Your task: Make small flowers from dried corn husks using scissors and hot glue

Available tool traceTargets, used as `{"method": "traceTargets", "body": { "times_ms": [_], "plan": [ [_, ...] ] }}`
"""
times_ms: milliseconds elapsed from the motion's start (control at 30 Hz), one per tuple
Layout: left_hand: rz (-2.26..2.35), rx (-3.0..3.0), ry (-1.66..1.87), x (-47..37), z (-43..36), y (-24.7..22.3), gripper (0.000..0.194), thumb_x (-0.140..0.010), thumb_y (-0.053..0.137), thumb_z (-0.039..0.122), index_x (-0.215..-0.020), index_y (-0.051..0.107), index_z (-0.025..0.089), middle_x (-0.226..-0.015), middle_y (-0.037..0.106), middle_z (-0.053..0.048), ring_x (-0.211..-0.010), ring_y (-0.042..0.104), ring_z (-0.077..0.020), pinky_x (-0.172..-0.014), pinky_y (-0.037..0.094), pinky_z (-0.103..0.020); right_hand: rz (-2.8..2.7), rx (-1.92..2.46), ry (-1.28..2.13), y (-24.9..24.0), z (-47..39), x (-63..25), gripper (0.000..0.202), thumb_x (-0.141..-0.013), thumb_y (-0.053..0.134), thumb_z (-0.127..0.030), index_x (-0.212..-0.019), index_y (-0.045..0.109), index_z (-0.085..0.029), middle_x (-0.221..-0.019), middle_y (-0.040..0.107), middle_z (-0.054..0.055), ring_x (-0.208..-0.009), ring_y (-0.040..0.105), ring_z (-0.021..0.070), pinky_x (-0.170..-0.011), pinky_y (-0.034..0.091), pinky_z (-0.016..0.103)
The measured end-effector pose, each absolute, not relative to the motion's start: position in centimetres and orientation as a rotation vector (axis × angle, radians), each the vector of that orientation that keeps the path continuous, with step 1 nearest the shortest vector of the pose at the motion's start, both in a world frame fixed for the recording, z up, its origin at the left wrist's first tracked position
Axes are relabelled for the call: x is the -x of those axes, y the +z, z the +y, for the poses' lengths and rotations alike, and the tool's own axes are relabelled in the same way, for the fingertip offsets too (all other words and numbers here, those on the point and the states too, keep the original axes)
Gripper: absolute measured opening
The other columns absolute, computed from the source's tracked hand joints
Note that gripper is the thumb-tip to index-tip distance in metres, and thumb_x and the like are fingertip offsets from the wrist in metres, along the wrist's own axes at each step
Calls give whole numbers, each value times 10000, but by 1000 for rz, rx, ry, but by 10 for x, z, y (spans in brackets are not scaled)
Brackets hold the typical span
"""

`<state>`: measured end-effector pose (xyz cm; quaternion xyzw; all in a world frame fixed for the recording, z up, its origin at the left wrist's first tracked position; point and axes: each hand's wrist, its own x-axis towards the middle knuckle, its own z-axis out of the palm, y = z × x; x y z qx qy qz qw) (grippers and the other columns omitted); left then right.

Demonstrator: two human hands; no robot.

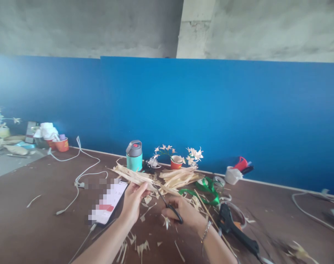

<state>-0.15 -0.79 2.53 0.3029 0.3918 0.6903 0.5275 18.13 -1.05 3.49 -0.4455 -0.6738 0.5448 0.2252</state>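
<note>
My left hand (136,198) is closed on a pale dried husk strip (132,176), thumb on top. My right hand (180,211) holds black-handled scissors (169,206), whose blades point up and left towards the strip. More dried husks (180,178) lie in a pile just beyond my hands. Cut scraps (143,247) are scattered on the brown table below, and a small white flower (166,221) is beside my right hand.
A phone (112,201) lies left of my left hand. Behind stand a teal bottle (134,157) and a red cup (176,162) with flowers. Green ribbon (212,192) and a black glue gun (237,233) are at right. White cables (86,170) cross the left side.
</note>
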Motion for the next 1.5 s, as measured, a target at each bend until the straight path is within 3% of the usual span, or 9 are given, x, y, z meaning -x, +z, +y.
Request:
{"method": "traceTargets", "body": {
  "times_ms": [633,1000,1500],
  "plan": [
    [914,-718,1651,2,-7,23,238,-613,755,250,-752,600,134,-706,599,-3,-663,564,-121,-605,510,-247,-1838,1143,1497,25,-7,-182,92,-720,577,-210,-670,604,-138,-421,419,-70,-369,331,34,-361,260,146],
    [924,-698,1652,2,-6,23,238,-600,760,255,-719,593,136,-662,597,11,-618,570,-113,-582,506,-234,-1947,1275,1285,31,-9,-181,123,-675,613,-223,-738,661,-130,-548,545,-15,-462,434,66,-413,325,161],
    [1000,-762,1598,4,-7,24,239,-639,734,306,-746,595,144,-627,615,16,-552,581,-110,-533,467,-206,-1935,1302,1384,36,-12,-179,94,-666,590,-198,-722,631,-133,-434,482,-56,-376,409,56,-362,306,153]
  ]
}}
